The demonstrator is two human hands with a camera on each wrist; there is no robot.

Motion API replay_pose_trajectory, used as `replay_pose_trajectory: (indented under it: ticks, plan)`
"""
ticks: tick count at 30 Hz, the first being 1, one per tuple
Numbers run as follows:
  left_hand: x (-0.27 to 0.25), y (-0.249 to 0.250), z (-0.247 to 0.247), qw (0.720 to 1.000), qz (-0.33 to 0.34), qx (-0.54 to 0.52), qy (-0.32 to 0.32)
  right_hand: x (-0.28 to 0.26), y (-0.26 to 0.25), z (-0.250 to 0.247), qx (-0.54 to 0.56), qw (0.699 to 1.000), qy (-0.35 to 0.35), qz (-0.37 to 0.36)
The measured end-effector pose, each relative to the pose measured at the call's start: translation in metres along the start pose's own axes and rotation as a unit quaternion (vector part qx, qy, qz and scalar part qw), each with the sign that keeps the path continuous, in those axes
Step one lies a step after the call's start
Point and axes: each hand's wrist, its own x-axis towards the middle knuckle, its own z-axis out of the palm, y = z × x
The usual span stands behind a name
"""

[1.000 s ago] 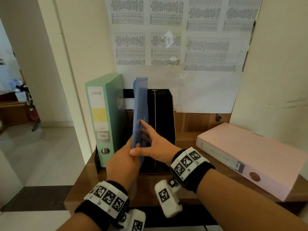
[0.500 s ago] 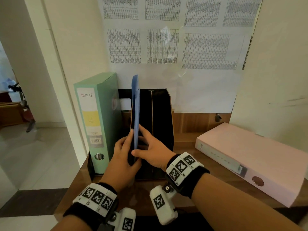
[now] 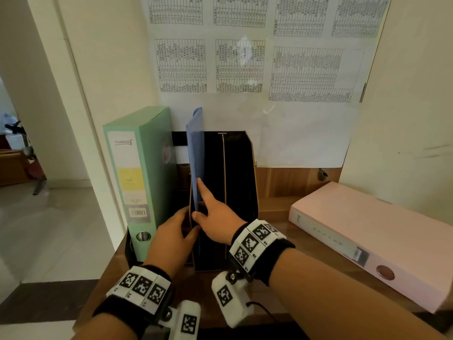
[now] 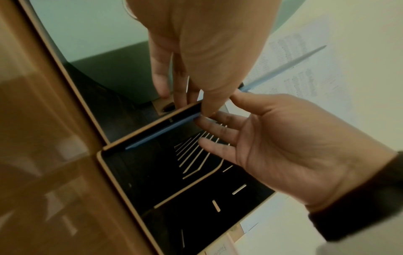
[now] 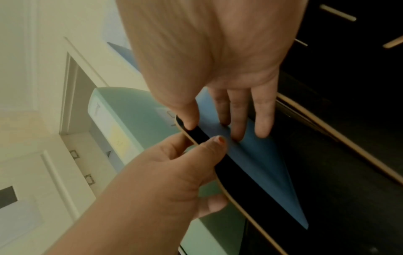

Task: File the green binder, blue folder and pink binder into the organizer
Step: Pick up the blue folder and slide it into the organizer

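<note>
Now lower, blue folder [image 3: 196, 155], organizer [image 3: 240, 192]

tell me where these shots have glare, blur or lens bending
Head view: a glare patch on the wall sheets, and wide-angle bowing of the door frame. Left wrist view: the desk top is smeared by blur and reflections. Right wrist view: dim, with the organizer interior near black and the right hand soft.
</note>
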Motion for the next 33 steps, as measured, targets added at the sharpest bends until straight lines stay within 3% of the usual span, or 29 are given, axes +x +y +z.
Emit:
replay_pose_trajectory:
  ticks: [4, 11, 18, 28, 33]
  plan:
    - [0.004, 0.005, 0.003, 1.000, -0.012, 0.020, 0.012, 0.002, 0.000, -0.006, -0.015, 0.999, -0.031, -0.011]
    - [0.012, 0.013, 0.003, 0.999, -0.035, 0.035, 0.022, 0.011, -0.006, -0.002, -0.033, 0.996, 0.055, -0.066]
    - [0.012, 0.019, 0.000, 0.998, -0.049, 0.034, 0.000, 0.014, -0.018, 0.001, -0.093, 0.986, 0.127, -0.062]
    - [0.009, 0.020, -0.004, 1.000, -0.010, 0.010, 0.005, 0.011, -0.022, -0.002, -0.164, 0.980, 0.104, -0.038]
    - [0.008, 0.030, -0.004, 0.998, -0.004, -0.002, 0.067, 0.007, -0.018, -0.007, -0.133, 0.986, 0.091, -0.036]
